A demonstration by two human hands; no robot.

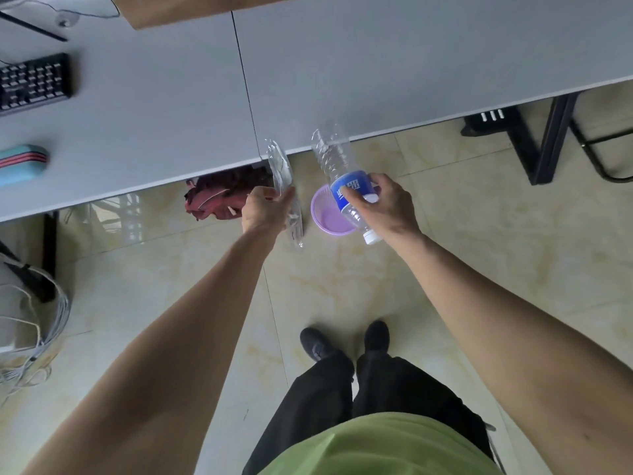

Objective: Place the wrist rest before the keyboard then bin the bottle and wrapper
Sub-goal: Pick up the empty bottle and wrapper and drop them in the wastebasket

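My right hand [385, 204] grips a clear plastic bottle [334, 159] with a blue label, held upside down so its white cap points toward the floor. The bottle hangs over a small purple bin [323, 216] standing on the floor just in front of the desk edge. My left hand [265, 209] holds a clear plastic wrapper [279, 166] upright, just left of the bin. A black keyboard [32, 82] lies at the far left of the grey desk [376, 63]. A light-blue wrist rest [22, 162] with red stripes lies in front of the keyboard, nearer the desk edge.
A dark red cloth [219, 197] is bunched on the floor under the desk, left of my left hand. Black desk legs [544, 142] stand at the right. Grey cables [34, 323] pile at the left. My black shoes [346, 339] stand on the tiled floor.
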